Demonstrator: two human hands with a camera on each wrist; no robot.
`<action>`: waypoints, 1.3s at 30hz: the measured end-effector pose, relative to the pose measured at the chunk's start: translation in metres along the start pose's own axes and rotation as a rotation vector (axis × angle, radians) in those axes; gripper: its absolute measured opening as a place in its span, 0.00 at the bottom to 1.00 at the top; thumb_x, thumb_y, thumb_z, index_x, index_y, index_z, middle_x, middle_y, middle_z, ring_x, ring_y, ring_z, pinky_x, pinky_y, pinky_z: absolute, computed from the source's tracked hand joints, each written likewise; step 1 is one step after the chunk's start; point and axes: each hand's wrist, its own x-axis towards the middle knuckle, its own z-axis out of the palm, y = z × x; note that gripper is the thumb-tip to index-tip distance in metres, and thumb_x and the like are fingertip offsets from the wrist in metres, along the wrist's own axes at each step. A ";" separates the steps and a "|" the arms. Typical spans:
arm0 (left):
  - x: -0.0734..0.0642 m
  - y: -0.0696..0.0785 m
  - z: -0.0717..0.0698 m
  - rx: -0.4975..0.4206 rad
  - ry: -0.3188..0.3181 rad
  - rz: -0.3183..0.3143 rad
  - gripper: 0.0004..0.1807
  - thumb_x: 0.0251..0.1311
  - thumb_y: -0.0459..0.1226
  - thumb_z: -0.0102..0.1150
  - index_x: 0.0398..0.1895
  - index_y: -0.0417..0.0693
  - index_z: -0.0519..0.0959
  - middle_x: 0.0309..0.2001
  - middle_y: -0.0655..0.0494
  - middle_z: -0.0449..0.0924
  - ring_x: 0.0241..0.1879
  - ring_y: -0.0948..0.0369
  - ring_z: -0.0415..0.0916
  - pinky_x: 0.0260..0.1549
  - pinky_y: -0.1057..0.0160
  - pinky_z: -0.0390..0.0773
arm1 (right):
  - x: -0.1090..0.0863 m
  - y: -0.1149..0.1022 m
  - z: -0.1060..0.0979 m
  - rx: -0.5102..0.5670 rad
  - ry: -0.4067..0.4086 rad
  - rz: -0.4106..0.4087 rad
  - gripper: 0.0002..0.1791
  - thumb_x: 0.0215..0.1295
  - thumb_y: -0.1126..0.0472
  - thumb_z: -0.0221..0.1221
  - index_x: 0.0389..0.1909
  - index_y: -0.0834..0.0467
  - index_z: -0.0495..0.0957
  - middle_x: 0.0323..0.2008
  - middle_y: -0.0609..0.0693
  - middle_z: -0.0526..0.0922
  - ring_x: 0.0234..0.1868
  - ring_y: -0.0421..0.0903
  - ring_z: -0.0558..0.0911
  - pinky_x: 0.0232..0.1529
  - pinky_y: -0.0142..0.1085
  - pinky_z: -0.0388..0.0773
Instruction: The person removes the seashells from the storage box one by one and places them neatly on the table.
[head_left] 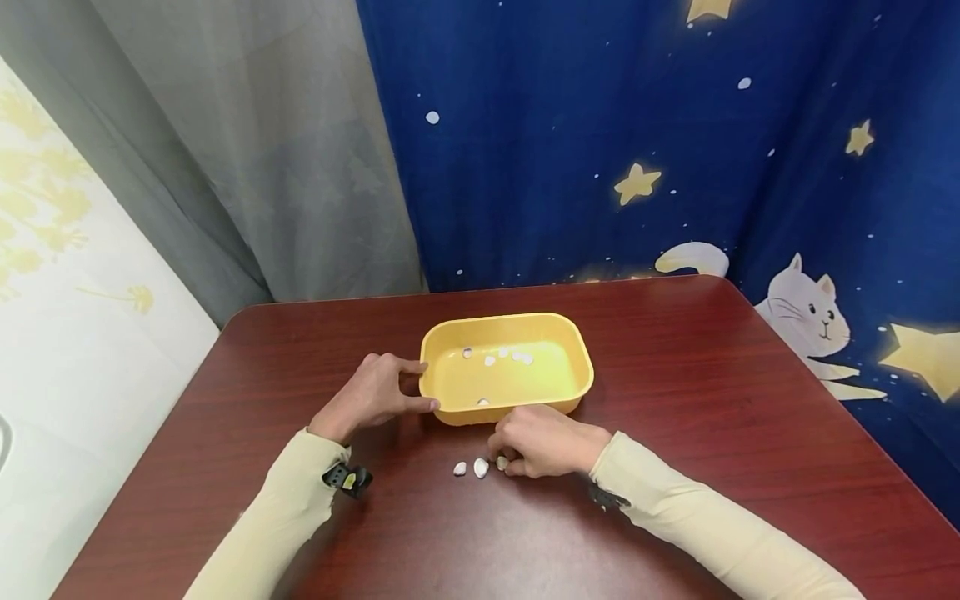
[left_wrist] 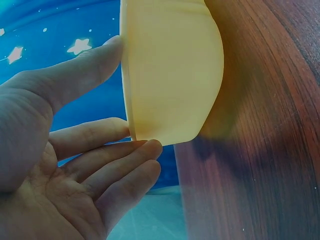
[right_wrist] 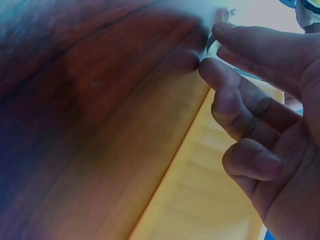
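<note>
A yellow plastic basin [head_left: 507, 412] stands on the table with several small white shells, such as one shell [head_left: 490, 361], on its floor. My left hand [head_left: 378, 390] is at the basin's left end, thumb and fingers spread and fairly straight, their tips touching the rim [left_wrist: 126, 75]. In front of the basin, my right hand [head_left: 546, 443] pinches a small whitish shell [head_left: 502, 462] between thumb and index finger, low at the tabletop. Its other fingers curl inward in the right wrist view. Just left of it lie two more shells, a larger one [head_left: 481, 468] and a smaller one [head_left: 460, 469].
The dark red wooden table [head_left: 675, 358] has rounded far corners. Behind it hang a grey curtain [head_left: 315, 167] and a blue curtain [head_left: 525, 167] with stars and a cat. A white patterned surface [head_left: 67, 333] is at the left. Both wrists wear black straps.
</note>
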 end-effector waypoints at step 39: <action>0.007 -0.002 0.002 -0.013 -0.010 -0.013 0.39 0.49 0.49 0.77 0.64 0.43 0.78 0.47 0.48 0.87 0.27 0.60 0.67 0.21 0.67 0.65 | 0.013 0.023 -0.086 -0.042 0.009 -0.007 0.07 0.58 0.60 0.70 0.38 0.50 0.87 0.28 0.40 0.85 0.34 0.40 0.84 0.37 0.35 0.80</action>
